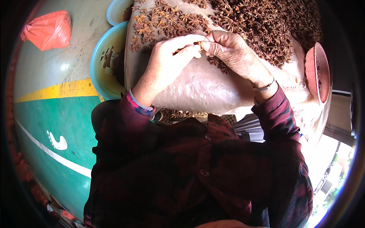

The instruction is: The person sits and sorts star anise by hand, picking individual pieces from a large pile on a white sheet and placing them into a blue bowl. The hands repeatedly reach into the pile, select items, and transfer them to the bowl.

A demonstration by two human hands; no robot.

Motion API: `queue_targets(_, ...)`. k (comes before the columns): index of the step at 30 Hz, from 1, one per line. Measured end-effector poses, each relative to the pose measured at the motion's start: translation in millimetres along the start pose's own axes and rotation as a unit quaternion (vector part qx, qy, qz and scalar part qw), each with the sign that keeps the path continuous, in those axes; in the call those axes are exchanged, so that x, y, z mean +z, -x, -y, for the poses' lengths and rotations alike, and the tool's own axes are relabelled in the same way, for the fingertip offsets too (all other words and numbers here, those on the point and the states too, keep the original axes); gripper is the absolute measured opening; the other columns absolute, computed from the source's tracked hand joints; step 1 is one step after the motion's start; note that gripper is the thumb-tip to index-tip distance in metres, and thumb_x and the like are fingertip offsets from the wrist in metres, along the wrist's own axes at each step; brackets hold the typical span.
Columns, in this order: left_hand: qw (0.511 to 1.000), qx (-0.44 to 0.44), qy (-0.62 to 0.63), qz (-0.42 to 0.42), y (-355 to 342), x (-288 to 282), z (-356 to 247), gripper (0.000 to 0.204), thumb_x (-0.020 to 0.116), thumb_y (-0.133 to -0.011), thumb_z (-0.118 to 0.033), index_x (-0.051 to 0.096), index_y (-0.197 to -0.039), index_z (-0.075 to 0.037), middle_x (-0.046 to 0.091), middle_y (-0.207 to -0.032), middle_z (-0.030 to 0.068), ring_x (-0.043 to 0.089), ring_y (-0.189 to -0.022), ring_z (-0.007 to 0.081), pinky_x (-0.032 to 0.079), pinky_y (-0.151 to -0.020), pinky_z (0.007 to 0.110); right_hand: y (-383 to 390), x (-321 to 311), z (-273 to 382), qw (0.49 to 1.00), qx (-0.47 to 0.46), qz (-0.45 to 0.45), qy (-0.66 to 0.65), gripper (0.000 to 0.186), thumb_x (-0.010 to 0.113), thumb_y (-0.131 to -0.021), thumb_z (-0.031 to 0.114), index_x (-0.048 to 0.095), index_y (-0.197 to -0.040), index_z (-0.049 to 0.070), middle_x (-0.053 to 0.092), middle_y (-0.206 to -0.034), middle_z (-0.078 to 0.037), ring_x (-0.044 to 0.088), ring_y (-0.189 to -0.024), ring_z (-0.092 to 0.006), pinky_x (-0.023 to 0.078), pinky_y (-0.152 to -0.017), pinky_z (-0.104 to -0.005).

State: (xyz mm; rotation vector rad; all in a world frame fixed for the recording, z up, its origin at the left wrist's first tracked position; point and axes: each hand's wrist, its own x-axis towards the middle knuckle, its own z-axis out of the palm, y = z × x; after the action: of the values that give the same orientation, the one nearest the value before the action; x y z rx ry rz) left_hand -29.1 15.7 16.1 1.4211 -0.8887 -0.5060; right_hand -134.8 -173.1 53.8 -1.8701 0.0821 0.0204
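Over the near part of a plastic-covered table [194, 85], my two hands meet fingertip to fingertip. Between them is a small yellowish-brown star anise [199, 44], mostly covered by the fingers. My left hand [169, 55] is closed in a pinch on its left side. My right hand [234, 51], with a band at its wrist, pinches it from the right. A large heap of dark brown star anise [262, 32] lies beyond and right of my right hand. Lighter, reddish-brown star anise [163, 21] is spread thinly beyond my left hand.
A light blue basin [96, 62] with dark bits inside stands left of the table, a second blue basin [111, 13] behind it. A pink-red bowl [310, 72] sits at the table's right edge. An orange-red plastic bag [51, 30] rests on the floor at far left.
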Motion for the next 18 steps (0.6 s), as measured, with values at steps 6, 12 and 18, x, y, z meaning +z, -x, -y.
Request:
queue_targets(6,0.986,-0.074,0.131,0.068,4.8,4.4,-5.3,0.033,0.055,-0.102,-0.006,0.064,-0.133,-0.001,0.065,-0.087,-0.0017,0.042,-0.062,0.0002,0.032,-0.053,0.016,16.8,11.2,-5.4,0.980,0.022,-0.010,-0.196,0.027,0.064,-0.104,0.029,0.069,-0.092,0.005,0.064,-0.084,0.004,0.052,-0.077,-0.0052,0.044,-0.076,-0.0222)
queue_targets(12,0.979,-0.118,0.158,0.041,6.9,10.8,-1.0,0.028,0.057,-0.102,-0.008,0.065,-0.127,0.000,0.067,-0.088,0.0016,0.044,-0.060,0.0017,0.033,-0.051,0.017,26.6,20.0,1.8,0.987,0.027,-0.135,-0.087,0.023,0.063,-0.105,0.024,0.068,-0.098,0.002,0.064,-0.088,0.002,0.057,-0.081,-0.0076,0.048,-0.079,-0.0214)
queue_targets(18,0.931,-0.155,0.325,0.057,10.1,8.0,6.7,0.021,0.058,-0.102,-0.009,0.065,-0.119,0.002,0.071,-0.090,0.0091,0.046,-0.058,0.0037,0.034,-0.050,0.018,23.7,13.6,6.2,0.916,-0.245,-0.128,0.292,0.008,0.072,-0.090,-0.001,0.068,-0.097,0.000,0.066,-0.094,-0.009,0.067,-0.089,-0.0237,0.055,-0.079,-0.0328)
